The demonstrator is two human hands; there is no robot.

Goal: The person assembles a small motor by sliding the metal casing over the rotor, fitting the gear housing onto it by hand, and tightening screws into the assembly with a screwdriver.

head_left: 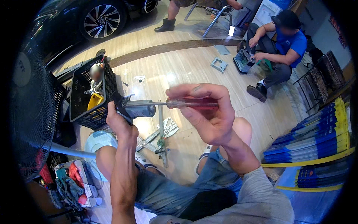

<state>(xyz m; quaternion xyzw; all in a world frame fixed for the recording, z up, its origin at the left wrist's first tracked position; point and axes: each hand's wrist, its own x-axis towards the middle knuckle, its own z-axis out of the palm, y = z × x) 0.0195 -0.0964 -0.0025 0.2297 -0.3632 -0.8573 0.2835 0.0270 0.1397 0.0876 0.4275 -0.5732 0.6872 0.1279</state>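
Note:
My right hand (215,118) is closed around the red see-through handle of a screwdriver (197,104). The thin shaft points left and meets or passes in front of a small electric motor (144,109); I cannot tell whether its tip is in a screw. My left hand (121,121) grips this motor, a grey metal cylinder with a dark housing at its left end. The fingers behind the housing are partly hidden. Below the hands, a metal scissor-shaped linkage (164,133) with a long flat bar lies on the tiled floor.
Left stands a black plastic crate (76,89) holding a yellow part (95,100); a mesh-guarded fan (31,112) is nearer. A co-worker in blue (287,44) sits far right with a boxy device (244,61). Blue-and-yellow packages (309,130) fill a rack at right. A car wheel (100,21) shows far left.

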